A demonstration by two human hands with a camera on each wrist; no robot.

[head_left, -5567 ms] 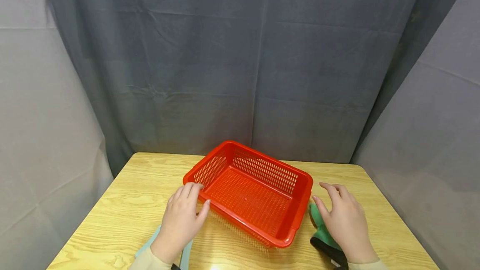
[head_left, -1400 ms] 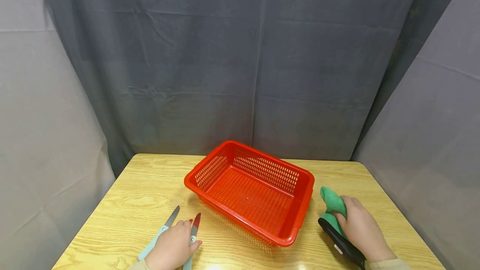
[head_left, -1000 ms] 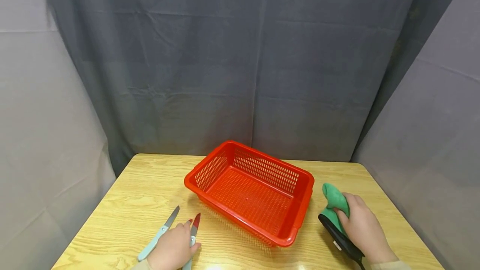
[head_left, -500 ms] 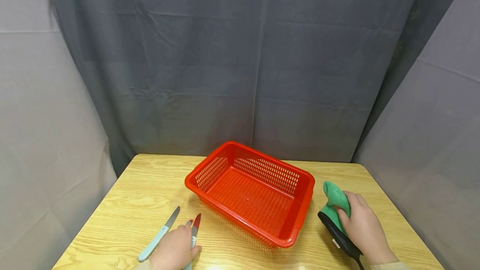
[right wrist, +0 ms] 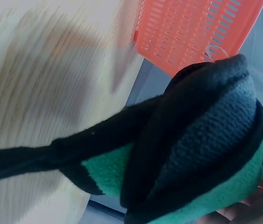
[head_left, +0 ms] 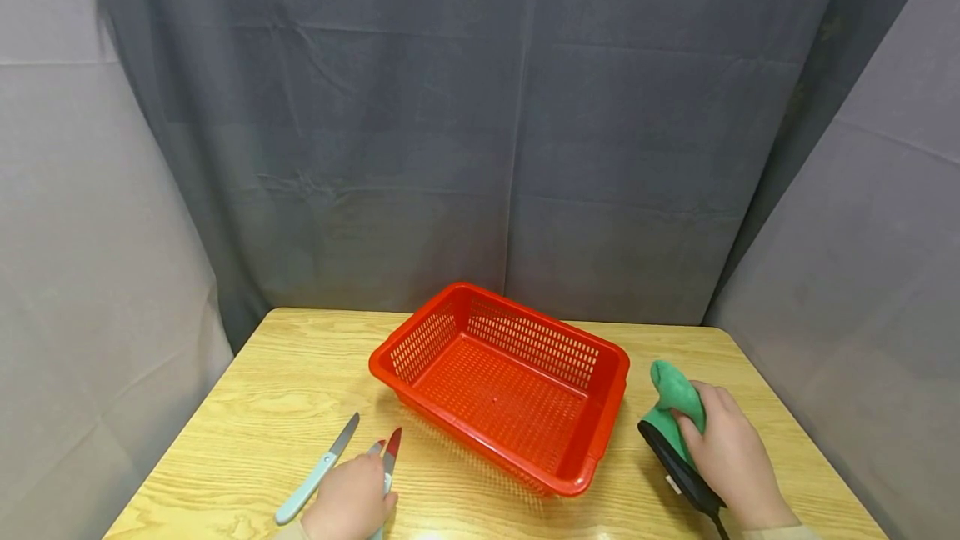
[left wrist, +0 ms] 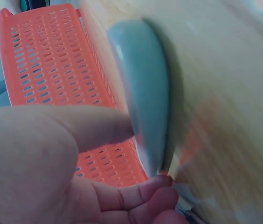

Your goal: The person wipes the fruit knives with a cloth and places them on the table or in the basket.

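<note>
We can read no words or numbers; the white label on the cloth is too small for reading.

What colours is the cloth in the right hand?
The cloth is green, black and dark grey, seen best in the right wrist view.

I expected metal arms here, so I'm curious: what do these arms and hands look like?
They're a person's: a left hand and a right hand, both bare, without gloves. A pale cream left sleeve and matching right sleeve just show.
</note>
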